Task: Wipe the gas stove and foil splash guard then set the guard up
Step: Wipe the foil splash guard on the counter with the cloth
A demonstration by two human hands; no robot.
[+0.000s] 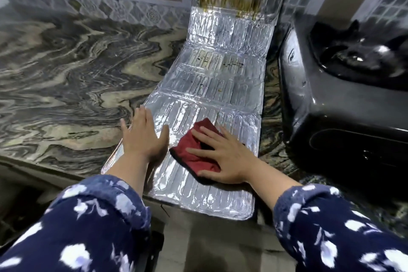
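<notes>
Foil guard (212, 86) flat on counter; left hand (143, 139) open, pressing; right hand (223, 157) flat on red cloth (196, 152).

**Both hands down flat, palms facing down**

Left hand (143, 139) is spread open, fingers (143, 117) stretched forward and thumb sticking out to the right, wrist straight. Right hand (223, 157) is flat too, fingers splayed and angled left, pressing down on what's under them. Both forearms reach forward out of dark blue flowery sleeves (97, 223), the two thumbs close together.
</notes>
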